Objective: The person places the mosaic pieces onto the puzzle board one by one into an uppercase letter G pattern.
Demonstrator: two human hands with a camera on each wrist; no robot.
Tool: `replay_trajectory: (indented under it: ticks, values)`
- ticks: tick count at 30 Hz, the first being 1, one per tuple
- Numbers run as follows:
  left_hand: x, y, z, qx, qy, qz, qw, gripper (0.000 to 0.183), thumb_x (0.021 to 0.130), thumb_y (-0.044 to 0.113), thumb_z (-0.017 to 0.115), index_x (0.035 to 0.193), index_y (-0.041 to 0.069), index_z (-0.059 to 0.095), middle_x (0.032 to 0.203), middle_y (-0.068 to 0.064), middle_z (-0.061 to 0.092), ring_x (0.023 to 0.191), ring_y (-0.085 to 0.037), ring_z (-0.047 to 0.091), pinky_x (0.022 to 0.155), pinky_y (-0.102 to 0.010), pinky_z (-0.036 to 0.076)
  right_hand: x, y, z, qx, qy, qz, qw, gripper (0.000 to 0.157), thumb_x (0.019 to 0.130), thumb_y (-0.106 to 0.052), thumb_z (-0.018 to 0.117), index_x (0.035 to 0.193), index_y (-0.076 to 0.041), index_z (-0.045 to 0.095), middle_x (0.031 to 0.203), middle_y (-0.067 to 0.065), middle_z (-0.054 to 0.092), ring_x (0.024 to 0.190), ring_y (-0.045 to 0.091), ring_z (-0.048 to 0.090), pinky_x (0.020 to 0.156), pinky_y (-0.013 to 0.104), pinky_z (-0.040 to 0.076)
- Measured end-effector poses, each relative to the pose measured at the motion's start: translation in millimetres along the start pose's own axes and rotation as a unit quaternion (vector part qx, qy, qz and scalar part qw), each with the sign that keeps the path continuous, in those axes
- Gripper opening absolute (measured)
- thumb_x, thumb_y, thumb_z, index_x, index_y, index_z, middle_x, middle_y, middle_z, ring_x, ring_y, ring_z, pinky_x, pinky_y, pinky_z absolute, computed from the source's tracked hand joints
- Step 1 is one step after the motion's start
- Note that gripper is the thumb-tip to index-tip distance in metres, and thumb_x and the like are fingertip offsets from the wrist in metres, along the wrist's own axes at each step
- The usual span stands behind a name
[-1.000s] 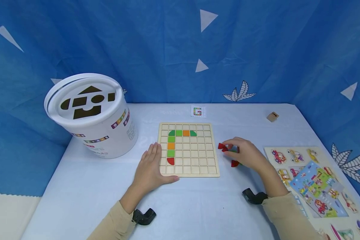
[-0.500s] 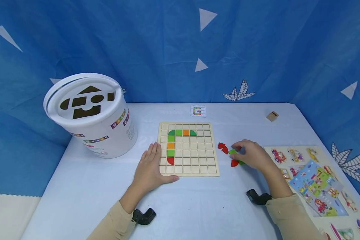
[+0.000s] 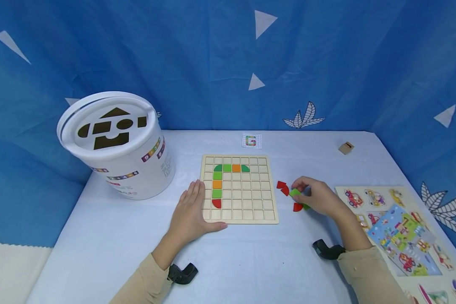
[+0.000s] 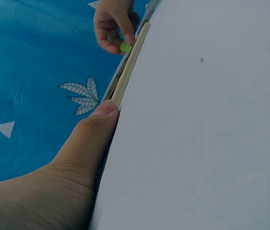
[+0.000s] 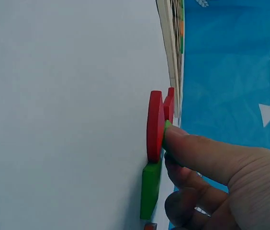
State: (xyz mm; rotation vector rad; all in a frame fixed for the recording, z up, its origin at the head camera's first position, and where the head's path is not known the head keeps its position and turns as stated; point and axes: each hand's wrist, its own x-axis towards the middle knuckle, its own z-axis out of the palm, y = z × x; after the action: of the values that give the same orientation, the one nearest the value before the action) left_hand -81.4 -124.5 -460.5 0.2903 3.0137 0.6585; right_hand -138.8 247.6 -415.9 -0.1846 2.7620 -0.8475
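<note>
A wooden grid board (image 3: 247,211) lies on the table, with green, orange and red tiles set in some of its squares. My left hand (image 3: 190,211) rests along the board's left edge, fingers straight and thumb (image 4: 89,139) against the near edge. To the right of the board, my right hand (image 3: 317,196) pinches a light green tile (image 3: 295,192) between thumb and fingers. Around it lie red tiles (image 3: 281,185), another red quarter-round tile (image 3: 297,207) and a green tile (image 5: 150,189), partly hidden by the hand in the head view.
Behind the board lies a small card (image 3: 252,141) with a coloured G pattern. A white bucket (image 3: 137,181) with a cut-out lid stands at left. A small wooden block (image 3: 346,147) sits at back right. Picture puzzle boards (image 3: 403,240) cover the right side.
My right hand has moved slightly right, away from the red tiles, and now holds the light green tile. The left hand stays at the board.
</note>
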Motion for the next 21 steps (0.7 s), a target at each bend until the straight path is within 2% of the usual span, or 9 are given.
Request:
replay_trajectory:
  ticks: [5, 9, 16, 18, 21]
  values:
    - [0.2, -0.4, 0.5, 0.000, 0.000, -0.001, 1.0000, 0.138, 0.062, 0.083, 0.070, 0.158, 0.002, 0.014, 0.167, -0.013, 0.014, 0.156, -0.028, 0.011, 0.125, -0.051, 0.016, 4.1, -4.4, -2.9, 0.008, 0.011, -0.011, 1.000, 0.027, 0.086, -0.017, 0.077, 0.111, -0.015, 0.065, 0.101, 0.005, 0.065, 0.092, 0.023, 0.055, 0.074, 0.028, 0.051]
    - [0.3, -0.1, 0.4, 0.000, 0.003, 0.001, 1.0000, 0.138, 0.061, 0.082, 0.071, 0.158, 0.001, 0.014, 0.167, -0.013, 0.014, 0.156, -0.029, 0.011, 0.125, -0.051, 0.016, 10.3, -13.4, -0.6, 0.020, 0.014, -0.037, 0.999, 0.021, 0.088, -0.019, 0.075, 0.108, -0.016, 0.066, 0.101, 0.004, 0.066, 0.093, 0.022, 0.055, 0.077, 0.030, 0.048]
    - [0.1, 0.4, -0.1, 0.001, 0.005, 0.004, 1.0000, 0.138, 0.062, 0.081, 0.072, 0.158, 0.001, 0.015, 0.167, -0.013, 0.014, 0.156, -0.029, 0.012, 0.125, -0.052, 0.017, 22.5, -42.5, 16.4, 0.066, -0.022, -0.085, 0.994, 0.019, 0.089, -0.019, 0.074, 0.106, -0.017, 0.067, 0.096, 0.001, 0.065, 0.079, 0.021, 0.054, 0.066, 0.029, 0.047]
    - [0.1, 0.2, -0.2, 0.004, 0.004, 0.003, 1.0000, 0.138, 0.062, 0.082, 0.071, 0.158, 0.001, 0.014, 0.167, -0.013, 0.014, 0.156, -0.029, 0.012, 0.125, -0.052, 0.017, 24.9, -53.9, 23.1, 0.072, -0.033, -0.093, 0.992, 0.018, 0.089, -0.019, 0.075, 0.105, -0.018, 0.067, 0.095, 0.000, 0.064, 0.082, 0.020, 0.054, 0.069, 0.029, 0.046]
    - [0.3, -0.2, -0.1, 0.008, 0.001, 0.002, 1.0000, 0.138, 0.062, 0.084, 0.069, 0.158, 0.001, 0.014, 0.167, -0.013, 0.014, 0.156, -0.028, 0.011, 0.125, -0.051, 0.017, 27.6, -70.3, 33.8, 0.080, -0.052, -0.104, 0.990, 0.017, 0.088, -0.017, 0.075, 0.103, -0.020, 0.067, 0.095, -0.001, 0.064, 0.078, 0.020, 0.054, 0.066, 0.028, 0.047]
